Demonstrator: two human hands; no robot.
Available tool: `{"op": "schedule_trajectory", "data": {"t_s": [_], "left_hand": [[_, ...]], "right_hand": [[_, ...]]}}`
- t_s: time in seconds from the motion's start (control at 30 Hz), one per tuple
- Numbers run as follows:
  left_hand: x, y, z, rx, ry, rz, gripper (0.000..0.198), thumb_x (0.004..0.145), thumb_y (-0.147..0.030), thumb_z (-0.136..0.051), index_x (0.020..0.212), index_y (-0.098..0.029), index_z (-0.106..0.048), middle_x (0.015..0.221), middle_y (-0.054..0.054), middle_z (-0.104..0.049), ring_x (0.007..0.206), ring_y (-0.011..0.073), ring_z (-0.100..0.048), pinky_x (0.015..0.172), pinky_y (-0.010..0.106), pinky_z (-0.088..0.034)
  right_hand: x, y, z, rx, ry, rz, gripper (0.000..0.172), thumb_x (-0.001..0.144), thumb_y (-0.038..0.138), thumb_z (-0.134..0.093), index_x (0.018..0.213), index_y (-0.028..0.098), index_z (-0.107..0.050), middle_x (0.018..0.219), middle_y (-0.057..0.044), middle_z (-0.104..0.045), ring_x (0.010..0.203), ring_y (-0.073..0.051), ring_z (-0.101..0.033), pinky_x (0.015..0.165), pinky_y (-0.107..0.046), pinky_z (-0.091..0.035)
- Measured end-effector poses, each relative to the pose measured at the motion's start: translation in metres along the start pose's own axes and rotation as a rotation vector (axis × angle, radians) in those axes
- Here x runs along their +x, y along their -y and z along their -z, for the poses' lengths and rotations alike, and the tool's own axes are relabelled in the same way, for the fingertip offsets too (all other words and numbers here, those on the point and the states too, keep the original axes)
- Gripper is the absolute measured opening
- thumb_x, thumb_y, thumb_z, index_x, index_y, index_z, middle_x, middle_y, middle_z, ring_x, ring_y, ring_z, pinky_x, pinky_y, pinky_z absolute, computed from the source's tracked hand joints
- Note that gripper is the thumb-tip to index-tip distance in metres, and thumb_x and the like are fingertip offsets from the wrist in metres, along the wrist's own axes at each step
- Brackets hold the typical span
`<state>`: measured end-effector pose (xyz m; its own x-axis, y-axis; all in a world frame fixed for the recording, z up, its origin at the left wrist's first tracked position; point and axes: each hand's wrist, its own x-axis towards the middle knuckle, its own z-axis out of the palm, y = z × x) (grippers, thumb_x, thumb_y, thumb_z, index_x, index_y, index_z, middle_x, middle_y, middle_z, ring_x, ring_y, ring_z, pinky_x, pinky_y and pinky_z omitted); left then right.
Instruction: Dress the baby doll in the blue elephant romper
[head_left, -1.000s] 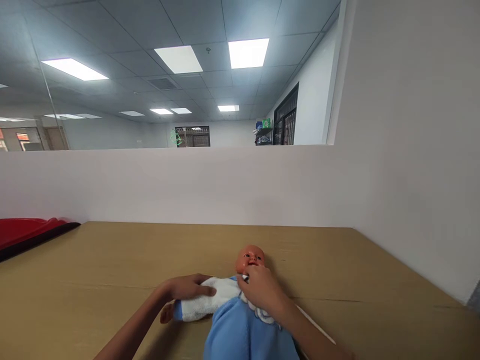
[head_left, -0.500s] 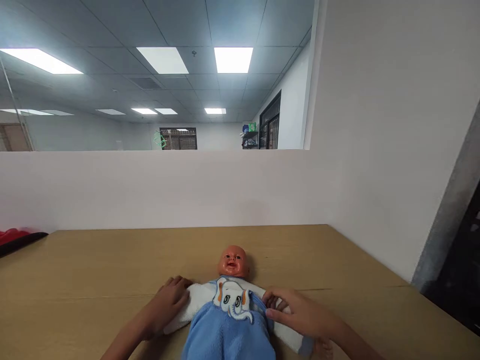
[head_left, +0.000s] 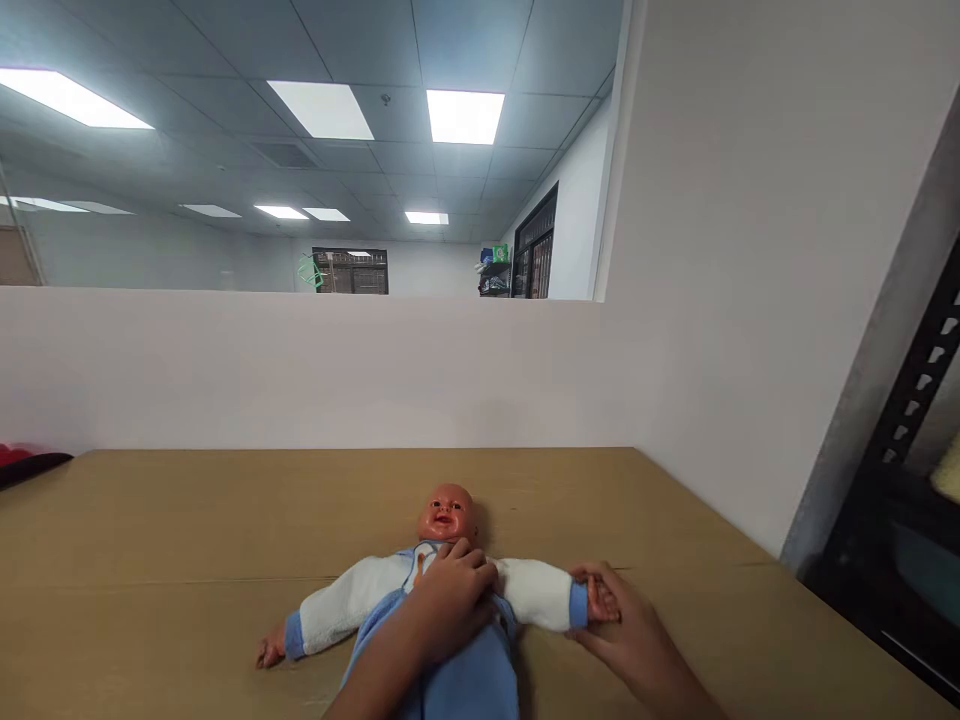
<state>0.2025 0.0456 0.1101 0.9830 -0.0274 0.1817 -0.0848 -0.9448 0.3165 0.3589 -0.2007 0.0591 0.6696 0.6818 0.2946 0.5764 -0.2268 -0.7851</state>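
Note:
A baby doll (head_left: 448,512) lies face up on the table, its head toward the wall. It wears a white and blue fleece romper (head_left: 469,685); the lower body runs out of view at the bottom. My left hand (head_left: 457,595) lies across the chest, its bent fingers closed on the cloth below the neck and covering most of the elephant patch. At the doll's outstretched arm on the right, my right hand (head_left: 619,625) is wrapped around the small hand and blue cuff (head_left: 578,604). The other sleeve (head_left: 352,602) lies stretched out to the left, untouched.
The brown table (head_left: 225,510) ends at a pale wall (head_left: 337,370) with a window opening above. A black metal rack (head_left: 892,480) stands beyond the right edge. A red and black item (head_left: 30,467) shows at the far left.
My left hand has moved from the sleeve on the left onto the doll's chest. My right hand has slid outward to the doll's hand, and that arm now points straight out sideways.

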Motion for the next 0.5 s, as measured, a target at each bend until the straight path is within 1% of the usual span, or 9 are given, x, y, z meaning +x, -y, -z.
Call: {"op": "schedule_trajectory", "data": {"t_s": [0.03, 0.1, 0.17, 0.23, 0.27, 0.33, 0.43, 0.47, 0.5], "left_hand": [[0.000, 0.001, -0.001, -0.008, 0.005, -0.037, 0.014, 0.091, -0.018, -0.065, 0.103, -0.022, -0.070, 0.114, 0.014, -0.074, 0.115, 0.0378, -0.062, 0.102, 0.055, -0.048], [-0.003, 0.001, 0.002, -0.040, 0.010, -0.132, 0.017, 0.093, -0.017, -0.059, 0.105, -0.024, -0.068, 0.113, 0.010, -0.074, 0.108, 0.0320, -0.065, 0.097, 0.046, -0.049], [-0.006, -0.001, 0.006, -0.092, -0.014, -0.199, 0.020, 0.088, -0.016, -0.059, 0.104, -0.025, -0.066, 0.107, 0.007, -0.075, 0.100, 0.0282, -0.067, 0.089, 0.041, -0.048], [-0.009, -0.004, 0.010, -0.143, -0.068, -0.205, 0.025, 0.078, -0.015, -0.062, 0.100, -0.027, -0.066, 0.100, 0.005, -0.076, 0.094, 0.0269, -0.068, 0.086, 0.040, -0.046], [-0.009, -0.005, 0.012, -0.158, -0.104, -0.196, 0.027, 0.074, -0.015, -0.063, 0.098, -0.027, -0.066, 0.098, 0.004, -0.076, 0.092, 0.0269, -0.068, 0.085, 0.040, -0.045], [-0.011, -0.006, 0.014, -0.152, -0.186, -0.204, 0.027, 0.069, -0.016, -0.064, 0.094, -0.026, -0.064, 0.093, 0.006, -0.076, 0.088, 0.0283, -0.068, 0.083, 0.042, -0.044], [-0.014, -0.004, 0.013, -0.165, -0.310, -0.253, 0.020, 0.070, -0.017, -0.064, 0.087, -0.027, -0.059, 0.088, 0.007, -0.076, 0.084, 0.0289, -0.066, 0.083, 0.043, -0.043], [-0.015, -0.003, 0.013, -0.199, -0.344, -0.247, 0.019, 0.071, -0.017, -0.064, 0.086, -0.027, -0.057, 0.086, 0.006, -0.075, 0.083, 0.0282, -0.065, 0.084, 0.043, -0.043], [-0.015, -0.003, 0.013, -0.241, -0.373, -0.211, 0.018, 0.071, -0.017, -0.064, 0.084, -0.027, -0.056, 0.085, 0.005, -0.074, 0.082, 0.0272, -0.065, 0.084, 0.042, -0.043]], "right_hand": [[0.005, 0.003, 0.001, -0.007, -0.033, 0.016, 0.045, 0.075, 0.031, -0.077, 0.118, 0.025, -0.065, 0.122, -0.012, -0.077, 0.111, -0.032, -0.073, 0.099, -0.044, -0.056], [0.015, 0.011, 0.001, 0.000, -0.039, 0.052, 0.051, 0.077, 0.034, -0.079, 0.125, 0.025, -0.063, 0.126, -0.012, -0.076, 0.116, -0.031, -0.071, 0.104, -0.044, -0.054], [0.024, 0.023, -0.005, 0.043, -0.041, 0.092, 0.057, 0.079, 0.034, -0.080, 0.132, 0.024, -0.061, 0.131, -0.012, -0.073, 0.121, -0.030, -0.068, 0.108, -0.042, -0.052], [0.031, 0.036, -0.016, 0.060, -0.068, 0.145, 0.057, 0.080, 0.029, -0.077, 0.135, 0.024, -0.061, 0.131, -0.011, -0.071, 0.121, -0.029, -0.067, 0.106, -0.040, -0.053], [0.034, 0.042, -0.023, 0.047, -0.067, 0.177, 0.057, 0.080, 0.023, -0.074, 0.135, 0.024, -0.062, 0.128, -0.009, -0.070, 0.118, -0.027, -0.067, 0.103, -0.038, -0.054], [0.036, 0.054, -0.041, -0.001, -0.003, 0.232, 0.061, 0.078, 0.011, -0.066, 0.137, 0.028, -0.063, 0.121, -0.006, -0.069, 0.110, -0.024, -0.067, 0.097, -0.034, -0.054], [0.037, 0.065, -0.067, -0.005, 0.073, 0.244, 0.066, 0.081, 0.001, -0.052, 0.139, 0.032, -0.064, 0.115, -0.004, -0.064, 0.098, -0.020, -0.068, 0.090, -0.029, -0.055], [0.036, 0.067, -0.074, 0.013, 0.087, 0.232, 0.067, 0.082, 0.000, -0.049, 0.139, 0.033, -0.064, 0.116, -0.005, -0.063, 0.097, -0.019, -0.068, 0.088, -0.028, -0.055], [0.036, 0.068, -0.080, 0.027, 0.100, 0.218, 0.066, 0.083, 0.000, -0.048, 0.138, 0.032, -0.065, 0.117, -0.006, -0.062, 0.097, -0.019, -0.068, 0.087, -0.027, -0.056]]}}
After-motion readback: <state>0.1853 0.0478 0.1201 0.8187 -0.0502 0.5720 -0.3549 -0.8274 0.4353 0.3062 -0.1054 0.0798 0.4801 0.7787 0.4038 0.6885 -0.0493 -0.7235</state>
